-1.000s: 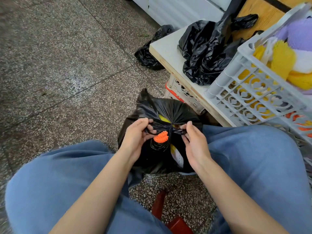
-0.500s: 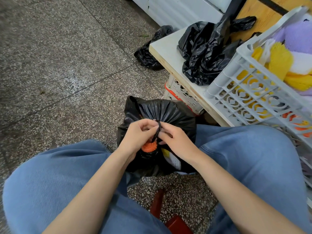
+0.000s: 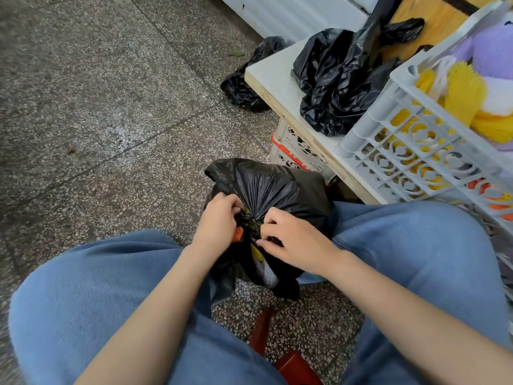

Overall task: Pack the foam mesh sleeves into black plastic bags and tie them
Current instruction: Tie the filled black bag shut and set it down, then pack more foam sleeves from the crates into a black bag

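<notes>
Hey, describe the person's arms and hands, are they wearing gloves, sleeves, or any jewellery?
The left arm and right arm are bare up to the frame's edge, no sleeves in view. The left hand and right hand wear no gloves, and no ring, watch or bracelet shows. The legs are in light blue jeans.

left hand, right hand — both curled, pinching

The speckled stone floor carries a crumpled black bag lying against the far corner of the white tabletop. A white crate with a red rim is under that tabletop. On the tabletop lie a heap of black bags and, touching it, a grey crate. A filled bag sits low between the knees; whether it touches the floor is unclear.
</notes>
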The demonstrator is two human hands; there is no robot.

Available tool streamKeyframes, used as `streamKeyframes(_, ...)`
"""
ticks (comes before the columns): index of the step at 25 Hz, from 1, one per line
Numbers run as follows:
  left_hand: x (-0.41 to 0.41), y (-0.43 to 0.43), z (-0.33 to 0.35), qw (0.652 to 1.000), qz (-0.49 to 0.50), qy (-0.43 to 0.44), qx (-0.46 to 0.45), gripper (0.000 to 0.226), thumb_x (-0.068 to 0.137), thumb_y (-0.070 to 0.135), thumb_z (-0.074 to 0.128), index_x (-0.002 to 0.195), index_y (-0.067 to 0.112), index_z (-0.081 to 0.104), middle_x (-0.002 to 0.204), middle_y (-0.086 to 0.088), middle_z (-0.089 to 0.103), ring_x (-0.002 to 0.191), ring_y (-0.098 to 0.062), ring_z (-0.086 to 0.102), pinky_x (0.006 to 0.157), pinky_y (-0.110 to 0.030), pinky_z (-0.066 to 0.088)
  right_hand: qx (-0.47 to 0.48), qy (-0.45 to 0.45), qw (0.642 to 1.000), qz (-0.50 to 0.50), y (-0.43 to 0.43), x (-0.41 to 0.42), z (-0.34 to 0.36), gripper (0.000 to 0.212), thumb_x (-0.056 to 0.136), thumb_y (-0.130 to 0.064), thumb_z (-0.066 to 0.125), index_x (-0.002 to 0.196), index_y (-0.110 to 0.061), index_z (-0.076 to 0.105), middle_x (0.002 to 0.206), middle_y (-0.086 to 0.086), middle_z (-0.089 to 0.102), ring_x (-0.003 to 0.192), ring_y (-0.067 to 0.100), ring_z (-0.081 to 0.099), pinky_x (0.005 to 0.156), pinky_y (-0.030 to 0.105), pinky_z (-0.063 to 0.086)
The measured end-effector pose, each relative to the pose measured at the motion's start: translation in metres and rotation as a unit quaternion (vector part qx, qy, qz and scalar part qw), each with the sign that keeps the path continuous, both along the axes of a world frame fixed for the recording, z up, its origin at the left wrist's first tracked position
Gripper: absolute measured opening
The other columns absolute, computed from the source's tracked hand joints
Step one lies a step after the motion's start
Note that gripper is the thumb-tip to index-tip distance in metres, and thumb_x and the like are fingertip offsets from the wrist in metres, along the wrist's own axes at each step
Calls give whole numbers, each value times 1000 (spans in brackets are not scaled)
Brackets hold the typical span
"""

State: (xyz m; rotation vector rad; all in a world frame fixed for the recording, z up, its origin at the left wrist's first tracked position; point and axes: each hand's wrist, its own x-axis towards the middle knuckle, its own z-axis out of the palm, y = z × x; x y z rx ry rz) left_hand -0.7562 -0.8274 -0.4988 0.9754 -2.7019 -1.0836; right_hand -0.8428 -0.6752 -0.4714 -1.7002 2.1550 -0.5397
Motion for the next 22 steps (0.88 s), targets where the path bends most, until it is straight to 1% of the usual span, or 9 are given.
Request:
streamKeyframes(3,0,-6,-6,996,-4,-40,-78,19,82,1,60,98,11,61,99,-9,52,97,-27,52,78,-34,40,0,55,998,-14,1,1,-12,15,93,-28,53,97,-16,61,99,-1,53,94,15,51,80,29,39)
streamKeyframes(5,-2,-10,-14,994,-31,-66,-80,21,80,5,64,100,12,59,101,-9,53,102,-29,50,83,-41,43,64,30,993,-90,7,0,-24,28,97,-29,46,122,-21,54,117,-2,50,112,16,47,92,32,37)
streamKeyframes(7,-4,-6,-26,992,-88,-82,-31,20,81,6,63,100,11,60,102,-10,54,105,-30,49,88,-43,42,174,-10,977,-124,16,-6,-37,35,98,-28,43,133,-23,43,127,0,44,118,21,44,92,36,40)
streamKeyframes(9,-7,1,-38,983,-140,-119,-23,20,82,8,62,102,10,59,104,-11,54,108,-30,48,91,-43,40,263,-50,958,-99,22,-11,-43,40,99,-26,43,138,-25,35,131,4,39,118,26,45,87,38,43)
streamKeyframes(11,-11,4,-45,975,-166,-140,-46,20,86,12,58,106,9,58,108,-12,53,111,-31,47,93,-42,39,274,-55,957,-82,26,-16,-42,45,98,-24,45,141,-25,31,133,5,38,120,28,44,89,38,43)
streamKeyframes(14,-22,2,-37,964,-178,-144,-131,21,91,15,51,111,9,55,109,-12,51,109,-33,49,89,-44,42,188,-8,977,-96,25,-29,-11,47,98,-24,45,142,-21,30,137,3,38,125,24,40,100,38,39)
streamKeyframes(17,-41,4,-2,936,-215,-64,-273,13,79,10,62,91,9,59,87,-13,55,83,-36,57,68,-42,48,48,50,991,-114,32,-51,48,36,98,-23,44,134,-20,42,130,-2,44,119,16,43,96,29,37)
streamKeyframes(19,-63,14,38,906,-245,18,-346,9,74,15,54,82,12,57,78,-9,53,73,-32,57,63,-38,45,-66,97,984,-131,46,-67,92,27,96,-21,45,120,-15,54,116,1,53,107,14,47,89,26,38)
streamKeyframes(22,-102,46,107,868,-265,152,-392,17,77,18,45,89,12,56,85,-7,52,81,-28,49,71,-36,32,-193,164,950,-184,89,-100,140,23,91,-18,44,106,-9,60,101,5,57,97,15,49,85,26,38)
